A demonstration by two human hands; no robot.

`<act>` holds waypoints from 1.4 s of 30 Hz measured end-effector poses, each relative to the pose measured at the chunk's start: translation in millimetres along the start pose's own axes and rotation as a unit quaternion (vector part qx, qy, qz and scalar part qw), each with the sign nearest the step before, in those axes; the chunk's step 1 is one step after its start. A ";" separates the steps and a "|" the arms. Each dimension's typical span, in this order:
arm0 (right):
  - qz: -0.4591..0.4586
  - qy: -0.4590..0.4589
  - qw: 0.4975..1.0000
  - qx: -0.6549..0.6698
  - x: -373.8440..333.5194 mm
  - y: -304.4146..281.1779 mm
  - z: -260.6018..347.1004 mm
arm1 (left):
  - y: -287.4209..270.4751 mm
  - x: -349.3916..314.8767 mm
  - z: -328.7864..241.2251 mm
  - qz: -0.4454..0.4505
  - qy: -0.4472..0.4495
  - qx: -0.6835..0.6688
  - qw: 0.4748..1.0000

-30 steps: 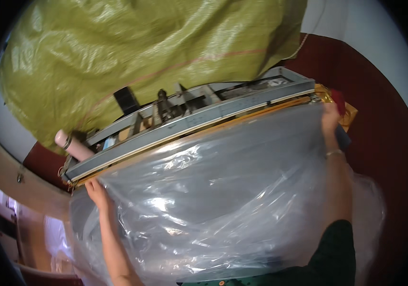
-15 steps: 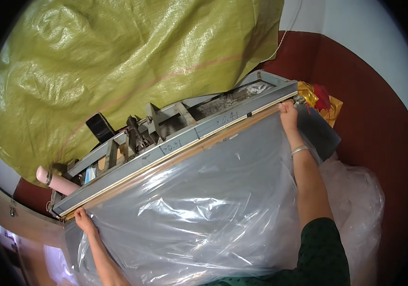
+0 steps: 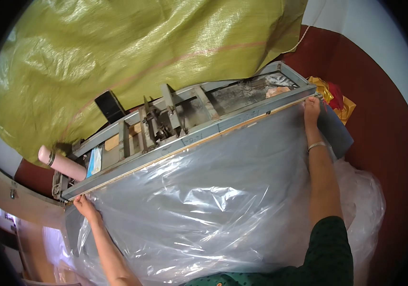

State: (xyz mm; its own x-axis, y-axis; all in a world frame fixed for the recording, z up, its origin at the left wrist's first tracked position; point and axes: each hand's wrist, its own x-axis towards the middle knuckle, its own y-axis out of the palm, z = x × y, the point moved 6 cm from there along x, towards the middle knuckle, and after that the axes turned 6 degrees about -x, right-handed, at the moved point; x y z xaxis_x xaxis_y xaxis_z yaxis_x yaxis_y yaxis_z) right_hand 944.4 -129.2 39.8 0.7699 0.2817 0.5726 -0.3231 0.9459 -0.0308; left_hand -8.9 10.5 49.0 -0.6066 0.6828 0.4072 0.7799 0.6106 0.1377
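Observation:
A wide sheet of clear plastic film (image 3: 199,224) spreads over a grey flat surface in front of me. Its far edge runs along a long grey metal frame (image 3: 199,137), beside a thin yellowish strip (image 3: 185,148). At the frame's left end, my left hand (image 3: 85,206) pinches the film's corner, fingers closed. My right hand (image 3: 312,108), a bracelet at its wrist, is closed on the same edge near the frame's right end. Both arms are stretched apart, and the film is wrinkled and glossy between them.
Inside the frame are crossbars and dark metal parts (image 3: 158,128). A pink bottle (image 3: 63,164), a blue-and-white packet (image 3: 95,161) and a black phone-like object (image 3: 110,106) lie on it. A yellow-green woven sheet (image 3: 132,47) hangs behind. Gold and red wrapping (image 3: 339,100) sits at right, above bunched film (image 3: 363,195).
My view has shifted, showing more of the frame's inside. The film's far edge and both hands now sit closer to the frame, and the brown band below it looks narrower.

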 end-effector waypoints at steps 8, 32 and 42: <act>-0.037 -0.138 0.976 -0.165 -50.8 67.2 183.6 | 6.8 -40.1 -78.0 0.262 -0.037 -0.001 0.964; 0.315 -0.143 0.895 -0.283 -151.0 -7.7 164.3 | -172.5 -139.4 -120.4 0.319 0.146 0.448 0.822; 0.154 -0.058 0.685 -0.709 51.5 -253.0 3.9 | -53.7 -209.9 -181.4 0.460 -0.019 0.345 0.818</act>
State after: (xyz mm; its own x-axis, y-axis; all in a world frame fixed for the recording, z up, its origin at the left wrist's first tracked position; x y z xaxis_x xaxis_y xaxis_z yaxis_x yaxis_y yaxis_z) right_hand 1063.7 -354.7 80.3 0.7099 0.5665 0.4183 0.4628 0.0724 -0.8835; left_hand 104.6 -238.4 119.9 0.1727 0.9847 0.0216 0.6445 -0.0965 -0.7585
